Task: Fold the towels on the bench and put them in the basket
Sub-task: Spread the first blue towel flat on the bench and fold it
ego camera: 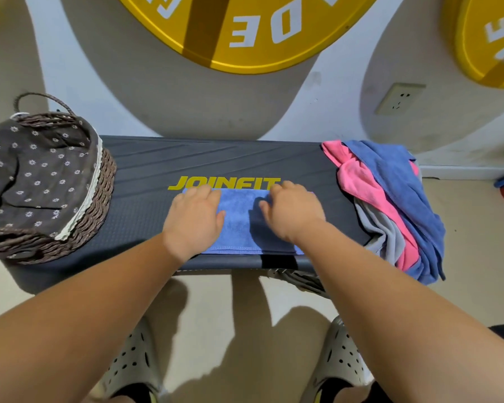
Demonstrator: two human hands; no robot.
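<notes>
Pressing blue towel (239,225) flat: left hand (194,219), right hand (291,213), palms down.

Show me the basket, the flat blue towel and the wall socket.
basket (106,184): head view, woven side wall.
blue towel (239,225): head view, flat middle.
wall socket (400,98): head view, centre of plate.

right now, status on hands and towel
Left hand and right hand flat on blue towel. Basket left, no towel visible inside. Unfolded pile right; path to basket clear.

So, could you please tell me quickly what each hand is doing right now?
Left hand: open, pressing flat on the blue towel.
Right hand: open, pressing on the same towel.
</notes>
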